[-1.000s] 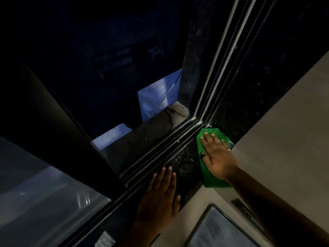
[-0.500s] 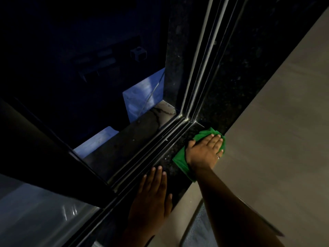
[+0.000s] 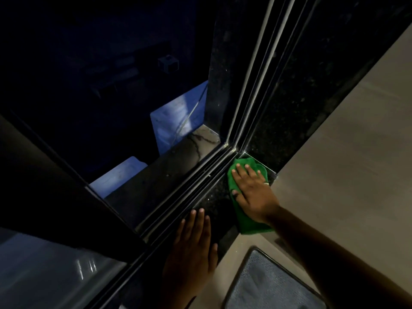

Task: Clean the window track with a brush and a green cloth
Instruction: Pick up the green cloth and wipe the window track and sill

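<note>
The green cloth [image 3: 246, 221] lies flat on the dark stone sill, in the corner beside the window track [image 3: 200, 184]. My right hand [image 3: 252, 190] presses down on it with fingers spread, fingertips near the corner where the track meets the upright frame. My left hand [image 3: 191, 248] rests flat and open on the sill just inside the track, nearer to me, holding nothing. The metal rails of the track run diagonally from lower left to the corner. No brush is visible.
A dark sliding window frame [image 3: 73, 197] crosses the left side. The upright frame rails [image 3: 256, 74] rise from the corner. A beige wall surface [image 3: 345, 163] fills the right. A grey mat with a dark rim [image 3: 267, 284] lies at the bottom.
My right hand has slid the cloth back into the corner and turned, fingers now pointing along the sill toward the upright frame; the cloth is spread longer. My left hand has stayed in place.
</note>
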The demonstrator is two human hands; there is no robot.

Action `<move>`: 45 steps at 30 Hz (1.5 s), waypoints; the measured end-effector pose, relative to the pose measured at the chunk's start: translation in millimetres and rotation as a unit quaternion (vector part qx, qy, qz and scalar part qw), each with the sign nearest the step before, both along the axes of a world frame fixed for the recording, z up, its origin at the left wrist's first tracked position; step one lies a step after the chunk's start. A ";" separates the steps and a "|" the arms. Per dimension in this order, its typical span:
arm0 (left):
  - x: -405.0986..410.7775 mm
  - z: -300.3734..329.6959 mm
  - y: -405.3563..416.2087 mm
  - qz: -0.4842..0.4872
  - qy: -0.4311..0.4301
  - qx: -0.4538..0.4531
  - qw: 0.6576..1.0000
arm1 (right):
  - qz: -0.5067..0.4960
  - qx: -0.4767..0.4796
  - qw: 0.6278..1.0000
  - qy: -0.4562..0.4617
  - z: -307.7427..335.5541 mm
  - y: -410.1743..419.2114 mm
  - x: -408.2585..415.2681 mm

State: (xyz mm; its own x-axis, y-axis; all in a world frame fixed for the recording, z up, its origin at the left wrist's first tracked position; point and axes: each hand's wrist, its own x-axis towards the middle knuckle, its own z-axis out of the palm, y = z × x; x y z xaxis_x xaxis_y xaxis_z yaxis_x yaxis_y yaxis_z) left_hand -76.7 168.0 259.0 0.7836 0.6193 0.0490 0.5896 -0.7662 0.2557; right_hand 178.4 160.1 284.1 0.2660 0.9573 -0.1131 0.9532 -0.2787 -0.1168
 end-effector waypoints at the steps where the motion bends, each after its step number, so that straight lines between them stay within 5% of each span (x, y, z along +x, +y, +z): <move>1: 0.3 -0.4 0.1 0.001 0.001 -0.004 1.000 | -0.008 0.006 1.000 -0.002 0.6 -0.5 9.1; 9: 1.3 1.3 -1.7 0.006 -0.012 0.008 1.000 | -0.252 0.000 0.967 0.033 3.5 51.4 -37.9; 11: -0.3 1.0 -2.0 0.017 -0.012 0.003 1.000 | -0.213 0.001 0.976 0.037 0.4 44.9 -54.7; 17: -16.7 3.9 -4.0 0.016 -0.004 0.004 1.000 | 0.123 -0.013 0.992 0.013 -3.8 -23.0 -15.6; 25: -29.9 3.4 -1.7 0.006 0.010 0.005 1.000 | -0.158 -0.001 0.987 0.006 -3.4 22.5 -53.0; 29: -32.0 4.0 -1.3 0.001 0.002 -0.005 1.000 | -0.108 -0.011 0.994 0.032 0.1 10.2 -66.6; 33: -20.3 11.9 -3.3 0.020 -0.095 -0.018 0.995 | -0.070 0.091 0.984 0.135 14.4 -5.2 -42.8; 41: 141.4 26.9 17.6 0.009 -0.057 -0.013 0.998 | 0.010 0.063 0.995 0.073 8.4 6.2 56.1; 45: 138.0 9.6 24.8 0.000 -0.049 0.007 0.999 | 0.029 0.073 0.996 0.053 -2.6 7.1 63.5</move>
State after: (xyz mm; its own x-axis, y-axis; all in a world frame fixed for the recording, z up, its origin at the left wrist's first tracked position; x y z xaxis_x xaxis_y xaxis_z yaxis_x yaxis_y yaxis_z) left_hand 61.4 192.8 268.6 0.7743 0.6184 0.1345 0.5625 -0.7699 0.3013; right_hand 241.9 167.2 281.5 0.2033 0.9791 0.0035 0.9475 -0.1959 -0.2528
